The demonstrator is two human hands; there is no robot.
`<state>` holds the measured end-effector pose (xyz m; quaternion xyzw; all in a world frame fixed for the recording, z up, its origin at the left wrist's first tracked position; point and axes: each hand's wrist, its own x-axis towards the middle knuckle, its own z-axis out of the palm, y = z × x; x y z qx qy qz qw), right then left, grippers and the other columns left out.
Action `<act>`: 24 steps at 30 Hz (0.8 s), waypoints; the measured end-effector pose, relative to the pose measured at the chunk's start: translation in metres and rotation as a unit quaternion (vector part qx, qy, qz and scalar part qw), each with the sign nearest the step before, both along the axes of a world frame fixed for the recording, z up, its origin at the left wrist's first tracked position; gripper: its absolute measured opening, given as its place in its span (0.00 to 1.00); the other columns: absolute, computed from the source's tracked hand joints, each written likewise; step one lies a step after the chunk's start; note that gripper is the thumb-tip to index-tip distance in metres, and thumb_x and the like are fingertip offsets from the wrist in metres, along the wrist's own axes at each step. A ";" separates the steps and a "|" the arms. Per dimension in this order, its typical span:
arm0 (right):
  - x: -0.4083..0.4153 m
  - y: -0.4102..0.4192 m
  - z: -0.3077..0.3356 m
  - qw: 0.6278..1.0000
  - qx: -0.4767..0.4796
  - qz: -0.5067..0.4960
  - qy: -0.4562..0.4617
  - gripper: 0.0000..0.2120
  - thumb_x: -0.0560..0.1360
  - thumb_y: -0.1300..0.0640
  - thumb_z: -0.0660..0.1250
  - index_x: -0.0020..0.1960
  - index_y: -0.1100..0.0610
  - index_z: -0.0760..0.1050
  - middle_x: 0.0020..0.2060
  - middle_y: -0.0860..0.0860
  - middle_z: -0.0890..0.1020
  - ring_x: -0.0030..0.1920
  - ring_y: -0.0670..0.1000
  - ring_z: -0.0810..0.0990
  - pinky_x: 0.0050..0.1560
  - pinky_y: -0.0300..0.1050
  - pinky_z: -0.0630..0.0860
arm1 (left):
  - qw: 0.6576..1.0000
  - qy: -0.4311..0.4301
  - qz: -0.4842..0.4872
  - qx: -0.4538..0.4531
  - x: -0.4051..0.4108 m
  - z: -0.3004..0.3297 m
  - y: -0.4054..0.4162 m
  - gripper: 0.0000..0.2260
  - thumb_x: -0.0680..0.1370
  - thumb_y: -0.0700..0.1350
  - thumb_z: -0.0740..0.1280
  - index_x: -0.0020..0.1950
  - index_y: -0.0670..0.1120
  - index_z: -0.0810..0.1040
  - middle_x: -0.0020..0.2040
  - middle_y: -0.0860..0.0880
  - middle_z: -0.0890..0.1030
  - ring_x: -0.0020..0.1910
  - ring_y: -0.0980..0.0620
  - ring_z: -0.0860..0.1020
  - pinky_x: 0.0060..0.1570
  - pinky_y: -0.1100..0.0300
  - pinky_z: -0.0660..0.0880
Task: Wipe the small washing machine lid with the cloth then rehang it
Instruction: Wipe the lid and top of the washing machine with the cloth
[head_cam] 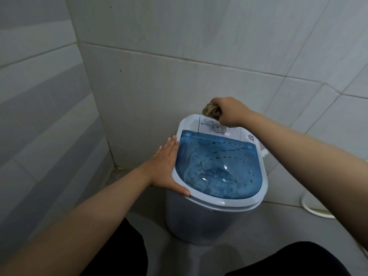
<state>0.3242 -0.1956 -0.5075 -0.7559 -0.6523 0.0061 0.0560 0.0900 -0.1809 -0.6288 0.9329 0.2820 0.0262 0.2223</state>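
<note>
Fingers of the right hand (229,111) were curled tight round a balled brown cloth (211,112), most of it buried in the fist, only a crumpled end showing. It sat at the back of the one small washer (209,222), on the white panel just behind the dial (219,128), whose far edge the knuckles covered. The left hand (166,166) lay open and flat against the washer's left rim, four fingers straight and together, thumb stretched along the front edge. One blue see-through lid (217,166) was shut, speckled with dark flecks; whatever lay under it was a blur. A white curved thing (312,208), cut off, stood right of the washer.
</note>
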 end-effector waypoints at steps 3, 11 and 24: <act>0.014 0.008 -0.007 0.999 0.011 -0.020 -0.046 0.17 0.69 0.67 0.63 0.58 0.59 0.72 0.53 0.60 0.80 0.51 0.61 0.78 0.47 0.51 0.76 | 1.000 -0.005 0.001 0.006 0.001 -0.002 0.002 0.68 0.53 0.75 0.69 0.76 0.48 0.32 0.76 0.48 0.31 0.74 0.51 0.30 0.72 0.51 0.34; 0.015 -0.005 -0.060 0.995 0.018 -0.020 -0.093 0.27 0.69 0.71 0.62 0.67 0.60 0.66 0.62 0.60 0.74 0.52 0.65 0.78 0.49 0.55 0.77 | 1.000 -0.014 -0.001 0.013 0.001 -0.006 0.005 0.68 0.53 0.75 0.69 0.76 0.47 0.32 0.76 0.48 0.31 0.74 0.52 0.30 0.70 0.53 0.33; 0.016 -0.046 -0.062 0.994 -0.008 -0.001 -0.110 0.24 0.67 0.70 0.62 0.62 0.60 0.69 0.57 0.59 0.76 0.50 0.63 0.79 0.43 0.52 0.77 | 1.000 0.013 -0.004 0.005 0.001 -0.001 0.002 0.68 0.54 0.75 0.68 0.75 0.46 0.30 0.76 0.48 0.29 0.74 0.51 0.29 0.73 0.50 0.35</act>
